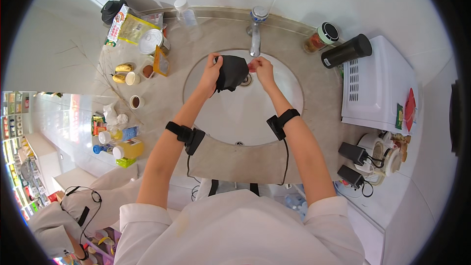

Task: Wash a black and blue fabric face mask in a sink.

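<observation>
My left hand (211,71) grips a black pouch-like item (232,72) by its left side, above the white oval sink basin (235,125). To the right of it, my right hand (263,70) pinches a small reddish piece (252,67) close to the black item's right edge; whether the two touch I cannot tell. Just above my right hand is the spout of a chrome faucet (255,40). The metal drain (245,80) shows partly between my hands. What exactly the black item is, the view does not settle.
Left on the counter (235,162) are a clear bottle (187,14), a lidded tub (151,42), bananas (124,67), paper cups (136,102) and drink bottles (130,149). At right are a glass jar (317,40), a dark tumbler (344,52) and a white appliance (379,84). Another person (84,209) is at lower left.
</observation>
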The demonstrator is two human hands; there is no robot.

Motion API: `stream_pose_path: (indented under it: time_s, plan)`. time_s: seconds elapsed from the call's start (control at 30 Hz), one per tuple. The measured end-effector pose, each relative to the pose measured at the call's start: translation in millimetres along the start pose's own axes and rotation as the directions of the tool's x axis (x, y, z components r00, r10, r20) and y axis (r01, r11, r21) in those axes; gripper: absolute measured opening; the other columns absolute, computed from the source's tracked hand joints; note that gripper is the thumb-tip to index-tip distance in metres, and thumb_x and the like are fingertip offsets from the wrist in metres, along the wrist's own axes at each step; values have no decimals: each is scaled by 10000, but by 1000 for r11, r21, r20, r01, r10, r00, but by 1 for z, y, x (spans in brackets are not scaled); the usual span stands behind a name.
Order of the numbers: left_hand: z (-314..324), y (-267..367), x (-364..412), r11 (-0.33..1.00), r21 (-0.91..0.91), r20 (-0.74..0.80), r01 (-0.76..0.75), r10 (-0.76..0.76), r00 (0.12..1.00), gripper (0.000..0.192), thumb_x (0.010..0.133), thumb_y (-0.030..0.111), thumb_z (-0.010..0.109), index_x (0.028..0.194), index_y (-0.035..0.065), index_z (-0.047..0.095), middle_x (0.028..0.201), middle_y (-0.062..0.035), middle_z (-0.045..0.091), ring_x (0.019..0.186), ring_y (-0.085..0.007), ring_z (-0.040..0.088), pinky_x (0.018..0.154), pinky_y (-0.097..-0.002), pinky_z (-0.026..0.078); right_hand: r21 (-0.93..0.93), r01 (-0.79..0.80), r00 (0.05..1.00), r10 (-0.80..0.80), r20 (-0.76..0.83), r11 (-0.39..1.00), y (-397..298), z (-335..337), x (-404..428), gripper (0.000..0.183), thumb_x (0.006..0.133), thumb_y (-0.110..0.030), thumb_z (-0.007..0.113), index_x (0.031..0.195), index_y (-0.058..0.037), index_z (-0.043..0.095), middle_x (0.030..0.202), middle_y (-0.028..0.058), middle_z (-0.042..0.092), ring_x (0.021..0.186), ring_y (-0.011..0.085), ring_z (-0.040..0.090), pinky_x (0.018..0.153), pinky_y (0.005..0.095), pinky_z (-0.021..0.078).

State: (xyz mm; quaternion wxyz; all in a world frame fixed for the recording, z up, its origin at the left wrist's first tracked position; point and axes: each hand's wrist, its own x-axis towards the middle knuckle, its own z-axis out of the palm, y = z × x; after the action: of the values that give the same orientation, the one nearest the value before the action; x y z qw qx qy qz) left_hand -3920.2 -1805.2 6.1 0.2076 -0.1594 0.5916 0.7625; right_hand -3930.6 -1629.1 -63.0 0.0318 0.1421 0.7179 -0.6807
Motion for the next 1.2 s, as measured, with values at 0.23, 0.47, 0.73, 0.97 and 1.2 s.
stream_pose_path:
  time_s: [0.23, 0.47, 0.73, 0.97, 1.2]
  plan:
    - [-6, 5, -7, 993, 19, 45, 119, -120, 992, 156, 891, 262, 420, 995, 146, 405, 847, -41, 502, 762, -109, 489, 600, -243, 428, 79, 65, 996, -70, 57, 995, -14, 0, 0, 163, 834, -140, 477, 952, -36, 521, 864, 74, 603, 788, 145, 576, 703, 267, 445]
    - [8, -7, 14, 998, 52, 219, -37, 24, 975, 168, 876, 233, 459, 998, 124, 424, 865, -43, 519, 737, -111, 499, 577, -230, 405, 175, -298, 942, 259, 213, 938, -20, -22, -13, 312, 804, -262, 553, 1053, -82, 498, 926, 41, 571, 870, 134, 524, 768, 278, 404]
    - [34, -31, 36, 945, 239, 258, -224, 160, 953, 224, 763, 135, 613, 919, 62, 471, 784, -10, 495, 701, -101, 489, 594, -240, 395, -338, 119, 932, -222, -286, 934, -11, -49, -13, 329, 774, -263, 607, 1020, -67, 511, 916, 59, 563, 832, 147, 543, 756, 284, 416]
    - [38, -39, 36, 991, -129, 152, -38, 58, 987, 213, 780, 168, 610, 914, 66, 479, 804, -15, 502, 729, -109, 493, 638, -242, 408, 115, -167, 979, 151, 135, 979, -41, -7, -41, 331, 764, -274, 622, 967, -33, 518, 897, 59, 556, 825, 141, 534, 713, 238, 414]
    - [47, -32, 24, 961, -276, 248, -7, 78, 966, 214, 847, 263, 520, 862, 50, 500, 809, -14, 498, 736, -83, 481, 660, -239, 418, 28, 22, 994, -25, 109, 999, -36, -7, -39, 333, 744, -202, 645, 980, -17, 500, 918, 58, 550, 796, 136, 523, 706, 246, 412]
